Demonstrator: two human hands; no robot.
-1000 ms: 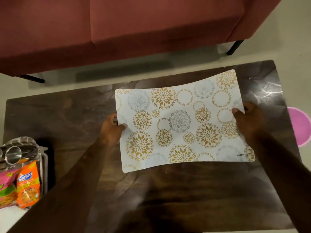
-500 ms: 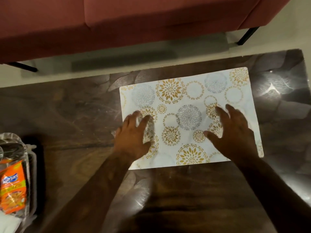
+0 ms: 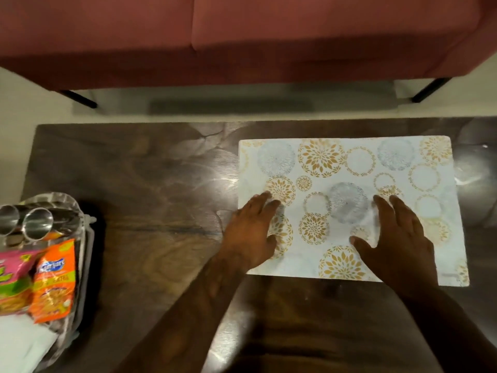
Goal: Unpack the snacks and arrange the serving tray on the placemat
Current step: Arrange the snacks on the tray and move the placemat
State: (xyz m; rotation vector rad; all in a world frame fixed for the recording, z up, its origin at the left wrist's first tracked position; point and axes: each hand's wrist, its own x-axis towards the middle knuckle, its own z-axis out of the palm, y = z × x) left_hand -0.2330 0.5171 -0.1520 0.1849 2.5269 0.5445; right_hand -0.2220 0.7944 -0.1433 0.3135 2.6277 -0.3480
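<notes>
A white placemat [image 3: 355, 168] with gold and grey round flower prints lies flat on the dark table, right of centre. My left hand [image 3: 250, 232] rests palm down on its left edge, fingers spread. My right hand [image 3: 395, 238] lies palm down on its lower middle, fingers apart. Neither hand holds anything. At the table's left edge stands a clear serving tray [image 3: 86, 238] holding an orange snack packet [image 3: 53, 281], a pink and green snack packet [image 3: 13, 284] and two steel cups [image 3: 27, 219] lying on their sides.
The dark brown glossy table [image 3: 150, 189] spreads between the tray and the placemat. White napkins [image 3: 21, 343] lie at the tray's near end. A red sofa [image 3: 242, 36] on black legs stands just beyond the table's far edge.
A second ago both hands held the placemat by its side edges above the table. They laid it flat and now press on it with open palms. The view has swung left, showing more of the tray.
</notes>
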